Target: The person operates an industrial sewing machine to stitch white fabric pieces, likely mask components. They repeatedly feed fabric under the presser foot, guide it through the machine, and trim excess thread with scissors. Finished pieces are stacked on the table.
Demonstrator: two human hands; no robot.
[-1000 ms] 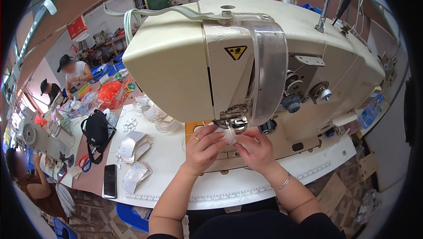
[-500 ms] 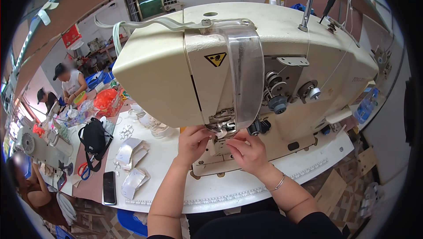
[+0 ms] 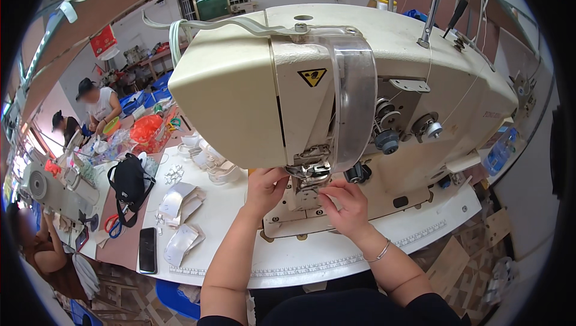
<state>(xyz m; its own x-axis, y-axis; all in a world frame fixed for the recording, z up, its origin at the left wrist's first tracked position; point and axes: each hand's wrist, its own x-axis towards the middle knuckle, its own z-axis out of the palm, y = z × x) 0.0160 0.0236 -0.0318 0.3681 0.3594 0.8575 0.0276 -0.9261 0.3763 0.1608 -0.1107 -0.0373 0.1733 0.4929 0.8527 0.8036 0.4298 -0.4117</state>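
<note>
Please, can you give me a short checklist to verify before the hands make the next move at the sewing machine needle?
1. Both hands at the needle area: ok. The left hand and right hand are under the head of the sewing machine.
2. Piece being sewn is flat and aligned: cannot tell, the fingers and the presser foot hide it.
3. Fingers clear of the needle: cannot tell, they are very close.
4. Clear guard in front of the head: ok.
5. White pieces set aside on the table: ok, apart from the hands.
6. Phone away from the work: ok, near the table edge.
</note>
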